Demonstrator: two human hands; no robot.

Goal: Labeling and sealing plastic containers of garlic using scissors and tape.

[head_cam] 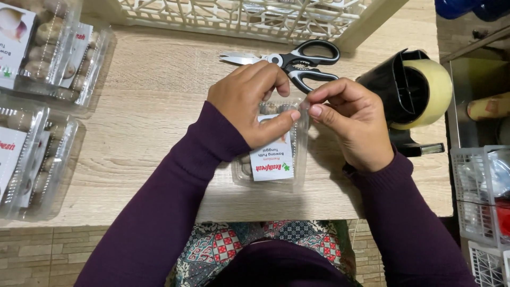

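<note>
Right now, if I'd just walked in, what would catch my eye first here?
Two hands in dark purple sleeves meet at the middle of the wooden table: the left hand presses on a clear plastic clamshell box with a white label, while the right hand pinches at its far right corner. Just beyond lie black-handled scissors, with a black tape dispenser to the right. More filled clamshell packs are stacked at the left edge.
</note>
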